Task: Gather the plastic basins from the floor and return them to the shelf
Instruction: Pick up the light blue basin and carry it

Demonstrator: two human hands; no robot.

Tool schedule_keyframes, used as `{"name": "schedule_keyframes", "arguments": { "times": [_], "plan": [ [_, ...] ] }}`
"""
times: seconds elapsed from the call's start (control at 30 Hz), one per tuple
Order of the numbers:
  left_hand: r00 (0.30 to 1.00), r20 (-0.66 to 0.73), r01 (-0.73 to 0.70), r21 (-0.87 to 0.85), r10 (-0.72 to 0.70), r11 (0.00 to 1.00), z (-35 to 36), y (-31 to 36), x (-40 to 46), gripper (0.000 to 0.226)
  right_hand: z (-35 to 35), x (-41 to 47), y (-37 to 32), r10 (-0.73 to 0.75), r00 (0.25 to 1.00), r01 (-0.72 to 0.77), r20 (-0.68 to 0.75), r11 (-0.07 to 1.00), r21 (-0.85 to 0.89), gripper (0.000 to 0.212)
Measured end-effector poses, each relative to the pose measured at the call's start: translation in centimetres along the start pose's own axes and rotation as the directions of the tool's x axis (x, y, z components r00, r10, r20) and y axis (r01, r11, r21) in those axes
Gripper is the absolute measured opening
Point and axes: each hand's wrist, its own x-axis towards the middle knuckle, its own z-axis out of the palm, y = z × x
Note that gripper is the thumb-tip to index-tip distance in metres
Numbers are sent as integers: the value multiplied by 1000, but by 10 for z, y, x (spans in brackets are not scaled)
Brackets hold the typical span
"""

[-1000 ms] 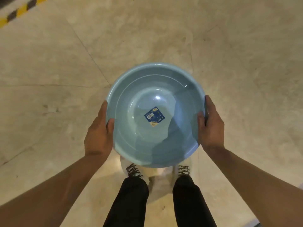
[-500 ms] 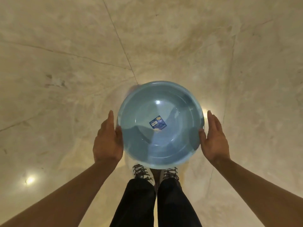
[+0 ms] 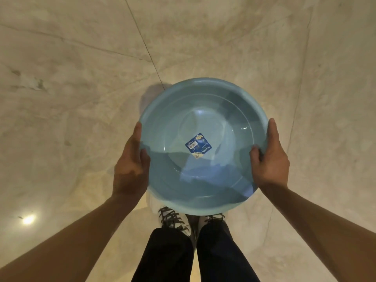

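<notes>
A round light-blue plastic basin (image 3: 203, 176) with a blue label (image 3: 198, 145) stuck inside its bottom is held level in front of me, above my feet. My left hand (image 3: 130, 165) grips its left rim, thumb over the edge. On the opposite rim my right hand (image 3: 269, 159) grips the same way. No shelf and no other basin show in this view.
Pale, marbled floor tiles (image 3: 81, 98) with thin dark joints fill the view. My dark trousers (image 3: 195, 253) and laced shoes (image 3: 173, 217) stand directly under the basin. A light reflection (image 3: 27, 219) glints on the floor at lower left.
Half a second ago both hands were flat beside the basin, which sat lower. Now both hands grip its rim and it is closer to the camera.
</notes>
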Motion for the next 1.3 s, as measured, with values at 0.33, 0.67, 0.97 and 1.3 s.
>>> {"name": "schedule_keyframes", "arguments": {
  "times": [0.33,0.67,0.97,1.3],
  "plan": [
    [987,163,75,-416,-7,906,-2,-8,12,58,-7,8,7,19,991,-70,133,915,397,64],
    [986,136,-16,-477,92,879,5,-21,13,67,-8,18,14,67,961,-220,268,771,598,65],
    [990,109,2,-620,83,785,11,-21,20,61,-5,32,25,-71,950,-156,304,735,659,63],
    [999,41,3,-672,34,740,-50,-5,-1,56,-17,23,-39,-171,918,-169,359,651,740,59]
  ]
}}
